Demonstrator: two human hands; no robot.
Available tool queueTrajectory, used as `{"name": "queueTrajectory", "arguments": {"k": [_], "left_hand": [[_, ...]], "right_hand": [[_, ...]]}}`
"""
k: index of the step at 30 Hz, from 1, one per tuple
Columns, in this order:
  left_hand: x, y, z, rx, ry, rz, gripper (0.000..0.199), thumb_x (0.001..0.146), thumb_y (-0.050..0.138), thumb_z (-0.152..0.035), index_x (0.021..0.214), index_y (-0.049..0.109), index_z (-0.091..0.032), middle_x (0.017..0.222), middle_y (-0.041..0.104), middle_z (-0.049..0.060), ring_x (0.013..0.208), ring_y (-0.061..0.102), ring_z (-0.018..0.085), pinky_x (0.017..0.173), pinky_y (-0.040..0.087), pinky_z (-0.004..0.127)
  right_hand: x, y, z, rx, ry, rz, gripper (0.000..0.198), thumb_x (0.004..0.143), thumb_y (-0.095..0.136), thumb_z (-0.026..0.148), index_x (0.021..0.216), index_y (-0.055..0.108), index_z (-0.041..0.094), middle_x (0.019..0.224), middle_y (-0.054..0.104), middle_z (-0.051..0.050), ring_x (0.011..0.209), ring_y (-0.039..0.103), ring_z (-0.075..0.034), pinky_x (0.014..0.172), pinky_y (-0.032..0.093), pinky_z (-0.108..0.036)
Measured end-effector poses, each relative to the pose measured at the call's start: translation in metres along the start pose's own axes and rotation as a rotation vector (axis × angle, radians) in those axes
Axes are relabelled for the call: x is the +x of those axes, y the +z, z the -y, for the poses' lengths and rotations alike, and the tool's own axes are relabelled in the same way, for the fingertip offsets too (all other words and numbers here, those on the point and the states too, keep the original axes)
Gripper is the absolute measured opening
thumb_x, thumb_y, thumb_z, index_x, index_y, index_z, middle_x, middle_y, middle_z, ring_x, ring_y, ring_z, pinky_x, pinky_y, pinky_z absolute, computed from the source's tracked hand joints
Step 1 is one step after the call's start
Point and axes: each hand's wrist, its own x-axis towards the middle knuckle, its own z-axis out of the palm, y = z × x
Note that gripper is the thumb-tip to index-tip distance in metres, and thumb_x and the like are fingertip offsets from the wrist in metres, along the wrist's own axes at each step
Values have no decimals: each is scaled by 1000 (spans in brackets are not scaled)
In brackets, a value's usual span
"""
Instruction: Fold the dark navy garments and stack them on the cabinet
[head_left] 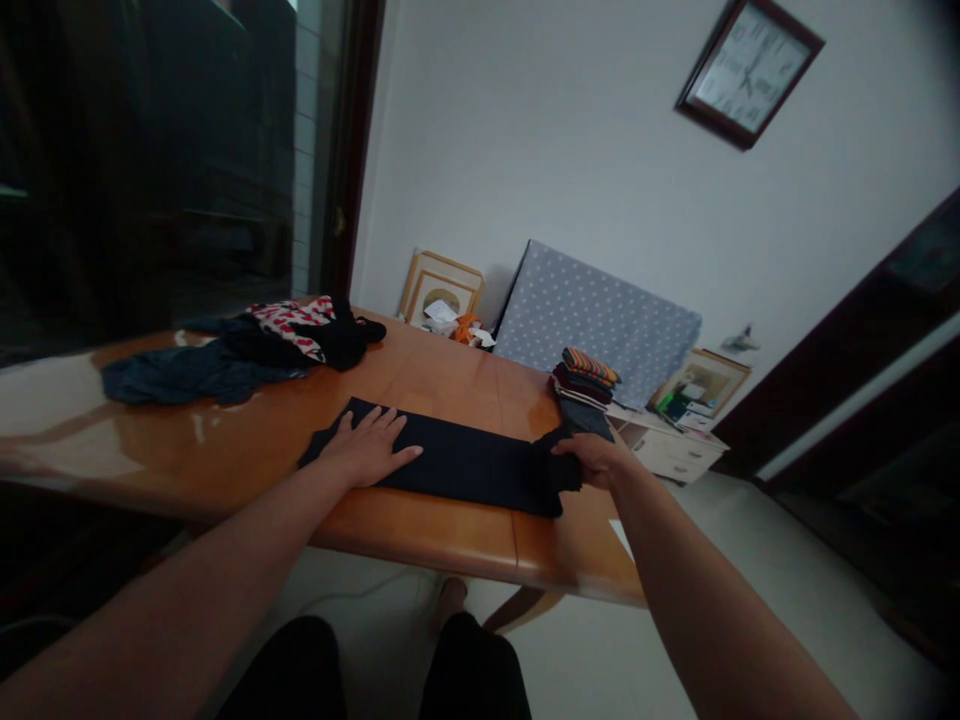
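Observation:
A dark navy garment point(465, 460) lies in a long, flat strip along the near edge of the wooden table; its exact kind cannot be made out. My left hand point(367, 447) rests flat on its left end, fingers spread. At the other end, my right hand point(592, 457) is closed on a bunched, darker part of the cloth, thumb on top. That part is folded over or raised at the strip's right end. Just behind my right hand stands a stack of folded clothes point(585, 380), with a striped orange piece on top.
On the table's point(427, 360) left side lies a loose heap of clothes point(202, 370), dark blue, black and red-and-white. Beyond the table are a dotted grey cloth-covered panel point(600, 315), a framed picture point(442, 285) and a white drawer cabinet point(667, 452). A clock point(750, 72) hangs on the wall.

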Motion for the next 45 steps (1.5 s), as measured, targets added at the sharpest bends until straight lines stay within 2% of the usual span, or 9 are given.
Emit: {"name": "queueTrajectory", "arguments": {"k": [3, 5, 10, 14, 18, 23, 29, 36, 45], "left_hand": [[-2, -2, -1, -7, 1, 1, 93, 86, 22, -82, 156, 34, -23, 164, 22, 10, 152, 10, 37, 116, 3, 67], [-3, -3, -2, -10, 2, 5, 93, 86, 22, -82, 156, 34, -22, 164, 22, 10, 152, 11, 37, 116, 3, 67], [-4, -4, -2, -23, 7, 0, 91, 87, 23, -81, 156, 35, -24, 164, 23, 9, 152, 10, 37, 116, 2, 66], [-3, 0, 1, -24, 4, -17, 90, 86, 24, -82, 155, 36, -25, 164, 24, 10, 152, 11, 37, 117, 2, 65], [-2, 1, 2, -24, 7, -16, 92, 85, 22, -83, 155, 36, -24, 164, 23, 11, 152, 11, 37, 116, 1, 66], [-3, -1, 0, -25, 2, -19, 92, 85, 23, -83, 155, 36, -24, 164, 25, 11, 152, 10, 37, 116, 2, 66], [-4, -1, -1, -28, 6, -18, 92, 86, 22, -82, 155, 36, -23, 164, 24, 11, 152, 11, 38, 116, 2, 66], [-4, -3, -1, -27, 6, -11, 94, 86, 21, -83, 156, 35, -22, 164, 24, 11, 152, 11, 38, 115, 2, 68], [-1, 1, 2, -22, 9, -21, 92, 86, 23, -83, 156, 36, -24, 164, 24, 9, 152, 10, 38, 116, 1, 66]], "right_hand": [[5, 17, 8, 13, 40, 129, 15, 74, 65, 12, 88, 59, 17, 68, 63, 0, 55, 60, -14, 52, 50, -25], [6, 30, 12, -1, 43, 164, 16, 74, 65, 12, 88, 59, 17, 66, 62, 1, 52, 57, -12, 49, 46, -22], [2, 64, 15, -73, 41, 185, 24, 70, 72, 13, 92, 62, 18, 67, 62, 1, 57, 57, -12, 49, 43, -19], [-1, 80, 11, -123, 43, 185, 28, 70, 73, 16, 96, 62, 20, 70, 62, 1, 63, 59, -13, 52, 46, -20], [-1, 84, 10, -148, 43, 195, 26, 72, 69, 15, 96, 61, 20, 70, 62, 0, 62, 59, -14, 51, 47, -21], [-3, 85, 21, -168, 25, 208, 18, 72, 68, 14, 87, 60, 18, 61, 56, 2, 50, 50, -10, 44, 38, -19], [-10, 89, 33, -207, -6, 196, 16, 70, 68, 12, 84, 61, 18, 59, 57, 2, 49, 49, -10, 43, 35, -19], [-17, 103, 29, -231, 4, 189, 18, 70, 73, 15, 85, 63, 18, 58, 57, 1, 48, 51, -11, 45, 36, -21], [-16, 103, 21, -195, -10, 205, 18, 71, 71, 18, 88, 64, 18, 66, 60, 1, 52, 53, -11, 46, 38, -21]]}}
